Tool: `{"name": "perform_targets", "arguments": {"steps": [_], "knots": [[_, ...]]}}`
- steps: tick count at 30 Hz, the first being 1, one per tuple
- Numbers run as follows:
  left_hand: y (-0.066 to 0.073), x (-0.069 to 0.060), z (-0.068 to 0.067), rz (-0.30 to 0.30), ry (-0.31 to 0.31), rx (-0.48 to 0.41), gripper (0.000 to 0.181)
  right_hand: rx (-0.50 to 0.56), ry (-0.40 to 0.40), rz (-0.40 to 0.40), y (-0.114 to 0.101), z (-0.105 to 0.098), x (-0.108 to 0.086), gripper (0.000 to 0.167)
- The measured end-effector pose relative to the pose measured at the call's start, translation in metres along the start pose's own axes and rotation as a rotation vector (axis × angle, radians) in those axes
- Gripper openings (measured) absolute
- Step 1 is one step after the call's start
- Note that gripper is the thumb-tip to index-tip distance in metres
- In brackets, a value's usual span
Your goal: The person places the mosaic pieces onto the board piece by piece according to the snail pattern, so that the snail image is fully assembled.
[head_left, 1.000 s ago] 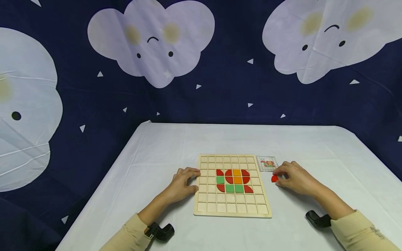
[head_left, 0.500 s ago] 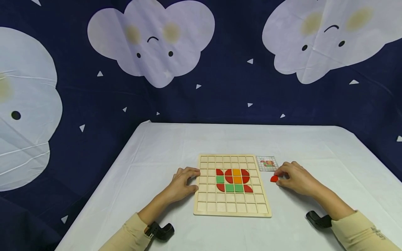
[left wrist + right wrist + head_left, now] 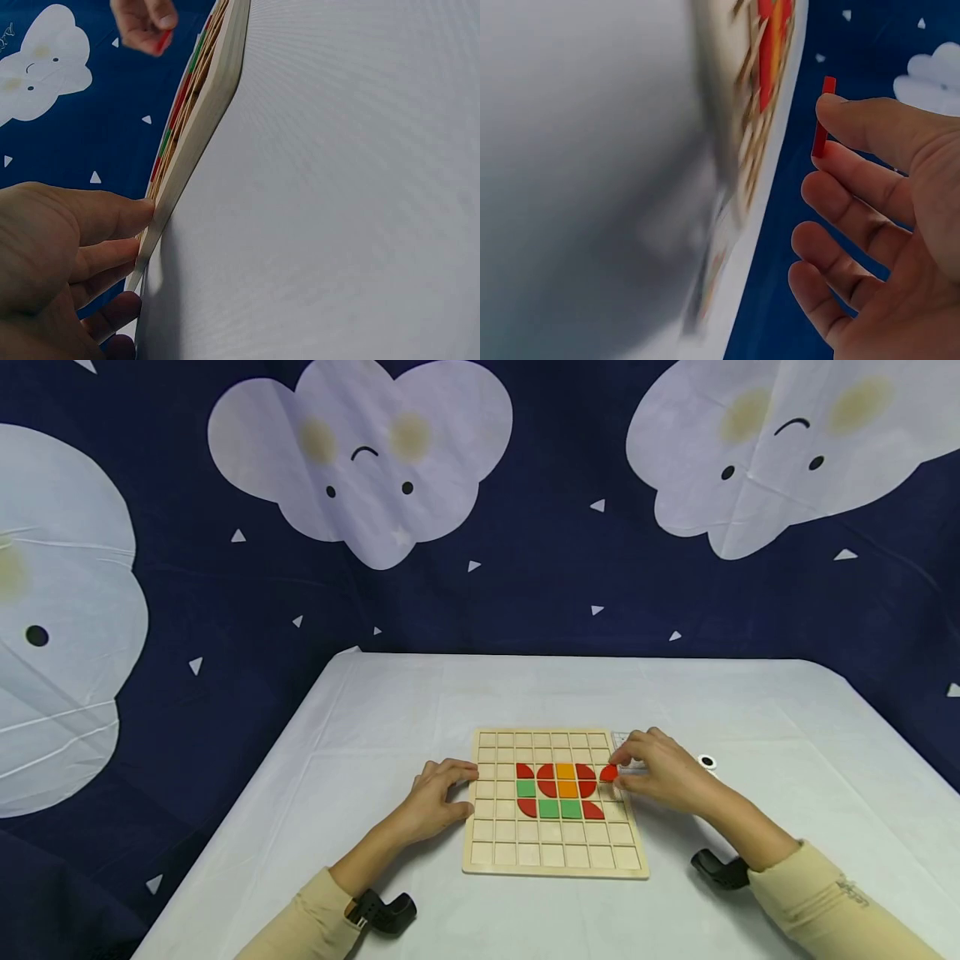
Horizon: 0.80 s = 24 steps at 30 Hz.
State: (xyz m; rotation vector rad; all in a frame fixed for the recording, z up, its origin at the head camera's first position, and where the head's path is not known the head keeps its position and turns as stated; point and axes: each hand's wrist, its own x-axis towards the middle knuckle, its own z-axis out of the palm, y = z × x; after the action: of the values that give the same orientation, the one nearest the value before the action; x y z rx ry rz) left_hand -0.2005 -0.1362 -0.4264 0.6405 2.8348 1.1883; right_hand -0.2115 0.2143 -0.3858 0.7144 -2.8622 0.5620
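A square wooden grid board (image 3: 551, 860) lies on the table, with red, green and orange tiles set in its middle cells. At its left edge rests my left hand (image 3: 435, 802); the fingertips and thumb touch the rim, as the left wrist view also shows with the board edge (image 3: 202, 120). Over the board's right side, my right hand (image 3: 671, 777) pinches a red tile (image 3: 608, 773) with a rounded edge, just right of the tile pattern. The right wrist view shows this red tile (image 3: 823, 120) edge-on between thumb and index finger, the other fingers loosely bent.
A pattern card (image 3: 621, 740) beside the board's upper right corner is mostly hidden by my right hand. Right of that hand lies a small white piece with a black dot (image 3: 707, 762). White cloth (image 3: 420, 693) covers the table; a dark blue cloud-print curtain (image 3: 540, 593) hangs behind.
My right hand has moved left with the red tile, from beside the card to the board's right side. The white piece with a black dot has come into sight. My left hand has stayed put.
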Motion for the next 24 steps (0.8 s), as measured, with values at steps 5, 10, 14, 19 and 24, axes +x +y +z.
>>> {"name": "perform_targets", "arguments": {"steps": [5, 10, 14, 19, 24], "knots": [[-0.001, 0.001, 0.001, -0.002, -0.001, 0.003, 0.044, 0.033, -0.022, -0.003, -0.024, 0.007, 0.022, 0.02], [-0.001, 0.002, 0.001, -0.008, -0.005, 0.003, 0.044, 0.05, -0.045, -0.044, -0.047, 0.017, 0.043, 0.021], [-0.001, 0.002, 0.001, -0.006, -0.007, 0.005, 0.044, 0.061, -0.065, -0.059, -0.061, 0.028, 0.059, 0.022], [-0.002, 0.002, 0.001, -0.003, -0.011, 0.013, 0.044, 0.067, -0.099, -0.058, -0.075, 0.042, 0.074, 0.02], [-0.002, 0.002, 0.001, -0.001, -0.009, 0.02, 0.044, 0.058, -0.123, -0.057, -0.083, 0.052, 0.085, 0.02]]}}
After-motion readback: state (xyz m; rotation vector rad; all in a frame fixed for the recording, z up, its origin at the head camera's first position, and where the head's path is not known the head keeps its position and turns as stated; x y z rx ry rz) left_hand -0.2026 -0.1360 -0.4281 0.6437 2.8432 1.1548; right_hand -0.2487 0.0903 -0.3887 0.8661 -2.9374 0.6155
